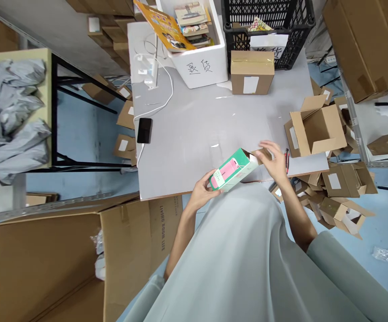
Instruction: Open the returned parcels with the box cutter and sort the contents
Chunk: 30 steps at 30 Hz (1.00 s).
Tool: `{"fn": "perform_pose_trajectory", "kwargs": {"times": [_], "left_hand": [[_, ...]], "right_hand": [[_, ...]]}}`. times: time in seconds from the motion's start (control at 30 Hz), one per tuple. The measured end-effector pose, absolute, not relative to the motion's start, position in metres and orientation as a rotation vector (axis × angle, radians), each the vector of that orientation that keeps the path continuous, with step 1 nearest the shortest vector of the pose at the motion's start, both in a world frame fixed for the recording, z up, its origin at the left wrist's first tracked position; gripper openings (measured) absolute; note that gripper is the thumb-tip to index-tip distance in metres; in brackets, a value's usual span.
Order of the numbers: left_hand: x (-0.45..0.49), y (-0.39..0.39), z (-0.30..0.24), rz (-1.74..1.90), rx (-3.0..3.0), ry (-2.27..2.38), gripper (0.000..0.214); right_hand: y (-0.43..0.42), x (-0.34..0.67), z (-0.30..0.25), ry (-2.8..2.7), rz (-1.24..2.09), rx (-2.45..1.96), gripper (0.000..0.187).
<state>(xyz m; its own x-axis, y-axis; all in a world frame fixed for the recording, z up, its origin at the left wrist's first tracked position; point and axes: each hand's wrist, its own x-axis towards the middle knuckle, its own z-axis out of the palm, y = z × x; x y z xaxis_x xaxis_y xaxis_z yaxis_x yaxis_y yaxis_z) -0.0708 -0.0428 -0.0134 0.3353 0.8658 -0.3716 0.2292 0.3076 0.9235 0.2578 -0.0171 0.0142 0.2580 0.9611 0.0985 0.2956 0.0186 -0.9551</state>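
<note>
I hold a green and white product box [234,171] with a pink picture on its side, lying slanted over the near edge of the white table [194,129]. My left hand [203,189] grips its lower left end, fingers wrapped round it. My right hand [273,160] is at the box's open right end, fingers curled on its brown flap.
An open small carton [318,129] sits at the table's right edge above a heap of cartons [335,192] on the floor. A taped carton [252,71], a white foam bin [197,49], a black crate [267,27] and a phone [144,130] are further back. A large carton [80,259] stands left.
</note>
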Motion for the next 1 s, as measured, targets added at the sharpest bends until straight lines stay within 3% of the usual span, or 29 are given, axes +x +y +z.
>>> {"fn": "perform_pose_trajectory", "kwargs": {"times": [0.07,0.2,0.53,0.67,0.87,1.0], "left_hand": [[-0.071,-0.044,-0.011,0.598,1.23,1.205,0.091],[-0.07,-0.047,-0.006,0.606,1.297,1.245,0.084],[-0.059,-0.05,0.011,0.675,1.507,1.336,0.069],[-0.058,-0.051,0.015,0.67,1.532,1.362,0.067],[-0.06,-0.056,0.02,0.72,1.379,1.399,0.076],[-0.064,-0.06,0.023,0.686,1.175,1.243,0.098]], "right_hand": [[-0.018,0.267,0.006,-1.06,0.761,-1.572,0.05],[-0.025,0.275,0.005,-0.808,1.048,-1.565,0.062],[-0.034,0.239,0.042,-1.022,1.316,-1.34,0.048],[-0.035,0.232,0.042,-1.059,1.258,-1.356,0.047],[-0.034,0.22,0.053,-1.249,1.191,-1.283,0.055],[-0.018,0.224,0.05,-1.188,1.245,-1.247,0.06]]}}
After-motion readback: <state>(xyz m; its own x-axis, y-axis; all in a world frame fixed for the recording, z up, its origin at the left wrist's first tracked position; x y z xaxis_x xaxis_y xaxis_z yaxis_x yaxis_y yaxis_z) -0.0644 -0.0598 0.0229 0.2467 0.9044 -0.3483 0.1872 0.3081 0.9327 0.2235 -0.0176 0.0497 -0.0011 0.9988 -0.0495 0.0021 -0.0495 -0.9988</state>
